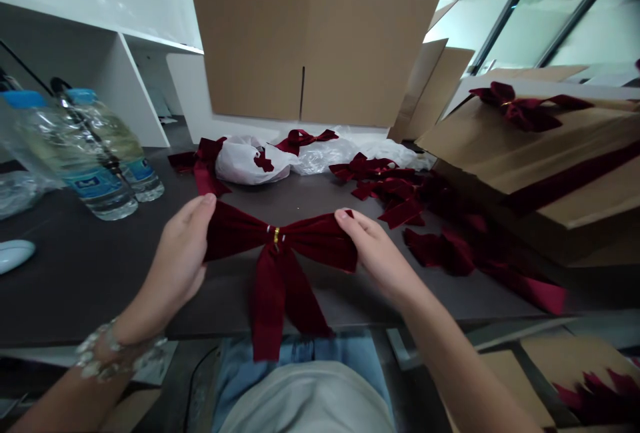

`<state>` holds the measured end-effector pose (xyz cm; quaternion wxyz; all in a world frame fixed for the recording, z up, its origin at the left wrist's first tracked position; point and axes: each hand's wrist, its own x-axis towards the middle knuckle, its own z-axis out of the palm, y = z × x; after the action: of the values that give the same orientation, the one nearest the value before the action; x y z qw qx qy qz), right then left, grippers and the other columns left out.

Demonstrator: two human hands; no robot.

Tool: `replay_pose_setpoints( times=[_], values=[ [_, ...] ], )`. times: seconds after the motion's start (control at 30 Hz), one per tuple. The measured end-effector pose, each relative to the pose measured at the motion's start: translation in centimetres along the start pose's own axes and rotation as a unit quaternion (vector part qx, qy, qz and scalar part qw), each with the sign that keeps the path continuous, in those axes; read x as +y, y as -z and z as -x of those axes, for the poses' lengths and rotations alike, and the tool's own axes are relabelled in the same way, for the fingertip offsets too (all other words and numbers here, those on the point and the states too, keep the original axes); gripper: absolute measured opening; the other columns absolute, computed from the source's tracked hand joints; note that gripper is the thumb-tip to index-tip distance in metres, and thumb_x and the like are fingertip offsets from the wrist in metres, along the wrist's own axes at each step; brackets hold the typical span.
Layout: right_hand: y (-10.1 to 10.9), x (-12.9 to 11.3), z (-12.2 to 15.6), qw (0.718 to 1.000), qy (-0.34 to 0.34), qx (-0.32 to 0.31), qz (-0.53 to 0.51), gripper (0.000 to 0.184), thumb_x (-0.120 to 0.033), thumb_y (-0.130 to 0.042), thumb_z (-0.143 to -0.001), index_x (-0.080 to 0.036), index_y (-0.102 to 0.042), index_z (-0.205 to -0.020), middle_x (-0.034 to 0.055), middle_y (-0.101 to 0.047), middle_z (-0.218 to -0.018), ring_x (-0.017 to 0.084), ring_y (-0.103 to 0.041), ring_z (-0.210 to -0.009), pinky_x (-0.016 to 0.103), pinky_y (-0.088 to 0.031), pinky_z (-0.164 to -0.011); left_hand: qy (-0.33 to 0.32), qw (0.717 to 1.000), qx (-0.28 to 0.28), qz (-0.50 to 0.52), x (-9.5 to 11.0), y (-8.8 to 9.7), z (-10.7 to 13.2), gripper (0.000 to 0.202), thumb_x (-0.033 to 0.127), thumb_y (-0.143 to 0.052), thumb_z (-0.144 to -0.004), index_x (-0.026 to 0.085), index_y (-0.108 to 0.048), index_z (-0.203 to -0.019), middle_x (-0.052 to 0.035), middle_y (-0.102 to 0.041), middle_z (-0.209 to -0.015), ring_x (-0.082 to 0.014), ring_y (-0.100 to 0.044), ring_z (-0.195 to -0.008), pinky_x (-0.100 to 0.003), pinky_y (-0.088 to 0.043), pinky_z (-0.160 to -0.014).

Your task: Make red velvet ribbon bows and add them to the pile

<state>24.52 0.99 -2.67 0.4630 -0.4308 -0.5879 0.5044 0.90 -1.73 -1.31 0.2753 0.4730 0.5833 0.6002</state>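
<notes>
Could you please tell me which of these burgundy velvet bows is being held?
The bow stretched between the left hand and right hand; the others lie loose.

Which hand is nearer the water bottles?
Left. The left hand is down and to the right of the water bottles; the right hand is farther away, across the velvet bow.

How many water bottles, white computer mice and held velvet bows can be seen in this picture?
Blue-capped water bottles: 2
White computer mouse: 1
Burgundy velvet bow, held: 1
Total: 4
</notes>
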Motion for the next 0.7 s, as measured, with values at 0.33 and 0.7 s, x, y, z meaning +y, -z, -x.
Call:
replay_pose_setpoints(
  times=[0.33, 0.7],
  values=[
    [4.9, 2.9, -5.1, 0.877, 0.159, -0.082, 0.446, 0.020, -0.029, -0.065, -0.083, -0.015, -0.060, -0.097, 0.0096, -0.059, -0.102, 0.020, -0.057, -0.088, 0.031, -0.043, -0.079, -0.169, 0.876, -0.249, -0.377, -4.5, 4.3, -5.0, 0.035, 0.050, -0.053, -0.084, 0.020, -0.065, -0.097, -0.0058, -0.069, -0.097, -0.0201, -0.064, -0.086, -0.029, -0.050, -0.077],
    [5.9, 2.9, -4.6, 0.867, 0.212, -0.265, 0.364, 0.017, -0.027, -0.060, -0.091, -0.019, -0.068, -0.104, 0.0071, -0.066, -0.105, 0.018, -0.060, -0.098, 0.031, -0.045, -0.089, -0.240, 0.792, -0.450, -0.336, -4.3, 1.4, -5.6, 0.032, 0.043, -0.051, -0.090, 0.024, -0.068, -0.108, -0.0035, -0.068, -0.112, -0.0149, -0.063, -0.102, -0.024, -0.047, -0.093]
  ],
)
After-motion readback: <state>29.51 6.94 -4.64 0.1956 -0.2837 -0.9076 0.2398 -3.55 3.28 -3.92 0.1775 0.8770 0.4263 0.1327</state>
